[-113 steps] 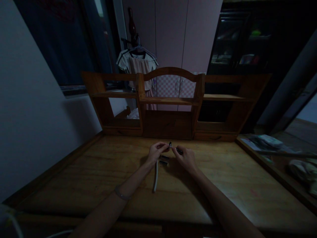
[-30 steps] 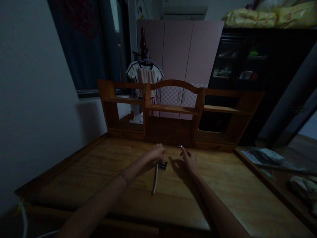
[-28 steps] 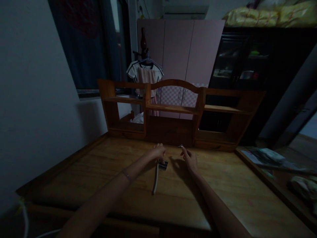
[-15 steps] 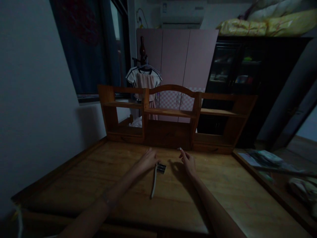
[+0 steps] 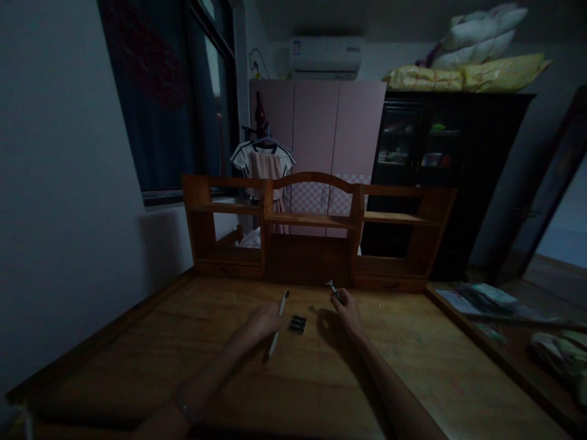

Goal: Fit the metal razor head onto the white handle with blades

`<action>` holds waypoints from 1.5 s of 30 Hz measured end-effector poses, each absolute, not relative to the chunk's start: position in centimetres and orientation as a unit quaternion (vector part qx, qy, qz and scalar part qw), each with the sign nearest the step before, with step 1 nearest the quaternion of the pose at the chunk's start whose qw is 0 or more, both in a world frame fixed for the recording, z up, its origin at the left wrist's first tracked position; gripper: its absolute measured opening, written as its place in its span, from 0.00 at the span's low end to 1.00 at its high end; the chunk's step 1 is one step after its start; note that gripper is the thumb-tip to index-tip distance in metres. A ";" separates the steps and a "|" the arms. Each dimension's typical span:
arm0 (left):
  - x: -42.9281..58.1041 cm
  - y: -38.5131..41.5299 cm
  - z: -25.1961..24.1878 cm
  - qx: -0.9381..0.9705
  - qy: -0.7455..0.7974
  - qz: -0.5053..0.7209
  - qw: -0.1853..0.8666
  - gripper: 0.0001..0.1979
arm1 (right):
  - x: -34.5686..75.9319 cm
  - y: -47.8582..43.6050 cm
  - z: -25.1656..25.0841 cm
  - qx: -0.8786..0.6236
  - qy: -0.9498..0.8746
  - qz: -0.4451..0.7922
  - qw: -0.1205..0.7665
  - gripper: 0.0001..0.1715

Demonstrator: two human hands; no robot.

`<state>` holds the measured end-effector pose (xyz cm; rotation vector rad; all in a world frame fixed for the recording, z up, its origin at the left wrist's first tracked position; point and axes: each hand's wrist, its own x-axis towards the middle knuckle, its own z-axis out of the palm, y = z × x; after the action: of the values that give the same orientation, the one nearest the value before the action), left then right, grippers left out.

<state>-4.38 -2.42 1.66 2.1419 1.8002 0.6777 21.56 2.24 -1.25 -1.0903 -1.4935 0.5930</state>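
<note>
On the wooden desk (image 5: 413,354), my left hand (image 5: 265,322) is closed on a pale toothbrush-like stick (image 5: 274,345), whose dark-tipped end points away from me. My right hand (image 5: 347,310) pinches a small tool (image 5: 334,289) with a shiny metal head and a dark handle; it looks like a razor. Between the two hands lies a small dark slotted piece (image 5: 298,324), which neither hand touches.
A wooden shelf unit (image 5: 309,219) stands along the desk's back edge. The wall (image 5: 92,244) is at the left. Papers and plastic (image 5: 490,296) lie beyond the desk's right rim, with bundled cloth (image 5: 557,354) nearer.
My left hand has moved slightly left and nearer with the stick, away from the dark piece. More of the tool shows in my right hand. The camera view has tilted up.
</note>
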 end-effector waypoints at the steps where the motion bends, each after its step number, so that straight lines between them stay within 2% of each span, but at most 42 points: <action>1: -4.9 -1.9 2.0 0.730 0.633 0.235 0.105 0.10 | 21.5 2.2 -1.2 -0.460 -0.643 0.247 0.561 0.18; 3: -5.5 -0.8 2.5 0.721 0.637 0.256 0.095 0.10 | 21.3 2.0 -1.1 -0.452 -0.654 0.245 0.556 0.20; 7: -5.2 0.7 2.9 0.706 0.597 0.347 0.155 0.15 | 20.7 1.4 -0.8 -0.433 -0.665 0.258 0.551 0.24; 10: -4.3 1.3 2.9 0.711 0.538 0.436 0.121 0.15 | 20.5 1.2 -1.0 -0.431 -0.674 0.254 0.544 0.26; 13: -3.6 1.8 2.7 0.733 0.473 0.474 0.122 0.18 | 20.4 1.4 -1.4 -0.449 -0.672 0.244 0.536 0.27; 27: -3.0 2.2 -0.3 0.754 0.337 0.476 0.302 0.20 | 19.9 1.4 -1.4 -0.458 -0.669 0.237 0.536 0.23; 31: -3.5 2.9 -0.7 0.716 0.353 0.496 0.341 0.20 | 19.7 0.9 -0.8 -0.463 -0.664 0.231 0.540 0.23; 45: -3.6 2.7 -1.0 0.689 0.346 0.520 0.369 0.22 | 19.9 0.6 -0.7 -0.447 -0.677 0.215 0.543 0.22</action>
<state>-3.58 2.69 -1.01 1.7681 0.8873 1.3344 19.87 0.58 -0.68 -1.0610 -1.6077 0.5113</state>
